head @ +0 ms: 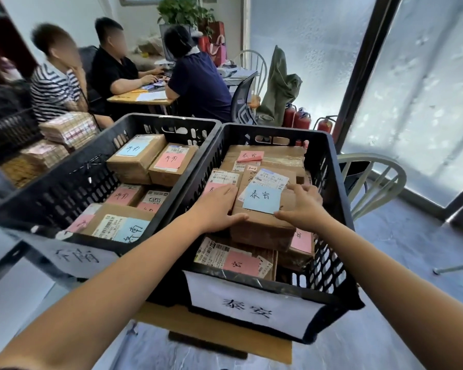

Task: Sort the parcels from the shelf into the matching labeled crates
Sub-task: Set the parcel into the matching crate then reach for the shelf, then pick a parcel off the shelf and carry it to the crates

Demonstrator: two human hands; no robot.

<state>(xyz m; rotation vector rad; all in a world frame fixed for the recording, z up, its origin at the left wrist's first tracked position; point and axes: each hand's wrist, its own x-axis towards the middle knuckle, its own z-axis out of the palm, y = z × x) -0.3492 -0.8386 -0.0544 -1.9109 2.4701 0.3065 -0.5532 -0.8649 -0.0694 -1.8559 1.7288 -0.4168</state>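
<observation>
Both hands are on the parcel [261,229], which lies on top of the stack [270,256] in the right crate [278,130]: my left hand [219,206] clasps its left edge, thumb on the near top, and my right hand [302,206] curls over its right side. Plain taped cardboard, it should feel stiff, dry and fairly light, I judge, so a grip on opposite side edges is best, keeping clear of the stuck-on blue note [262,198] on its lid.
</observation>
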